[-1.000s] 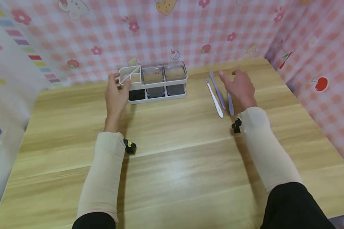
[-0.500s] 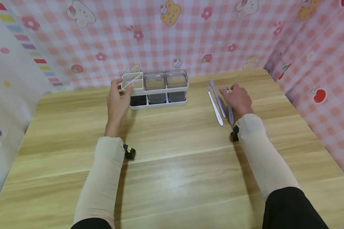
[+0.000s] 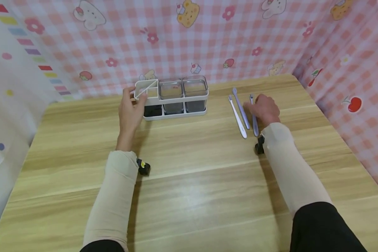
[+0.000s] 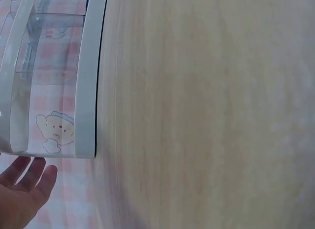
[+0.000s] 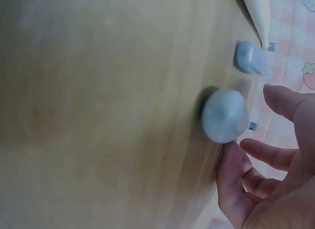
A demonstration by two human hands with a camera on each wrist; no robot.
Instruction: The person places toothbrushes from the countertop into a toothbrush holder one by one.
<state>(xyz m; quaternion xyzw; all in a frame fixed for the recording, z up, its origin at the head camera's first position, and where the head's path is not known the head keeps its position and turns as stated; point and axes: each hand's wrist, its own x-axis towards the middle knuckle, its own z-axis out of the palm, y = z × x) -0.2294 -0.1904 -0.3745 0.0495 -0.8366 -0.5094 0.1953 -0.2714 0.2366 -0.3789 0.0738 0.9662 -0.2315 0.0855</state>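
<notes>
In the head view, a white rack (image 3: 176,100) stands on the wooden table (image 3: 189,154), close to the middle of the far edge, and it carries two clear containers (image 3: 171,90) side by side. The left hand (image 3: 130,112) grips the left end of this rack, with the thumb at the front and the other fingers around the outer side. Toward the far right corner lie three toothbrushes: a white toothbrush (image 3: 237,117), a purple toothbrush (image 3: 241,109) just beside it, and a third toothbrush (image 3: 255,125), nearest to the right edge. The right hand (image 3: 266,109) is over this third one. In the left wrist view, the fingertips (image 4: 47,177) are at the rack's end, near a printed cloth (image 4: 56,189). In the right wrist view, the right hand is not closed; thumb and forefinger are parted on either side of the third toothbrush's rounded end, and I cannot tell if they touch it.
</notes>
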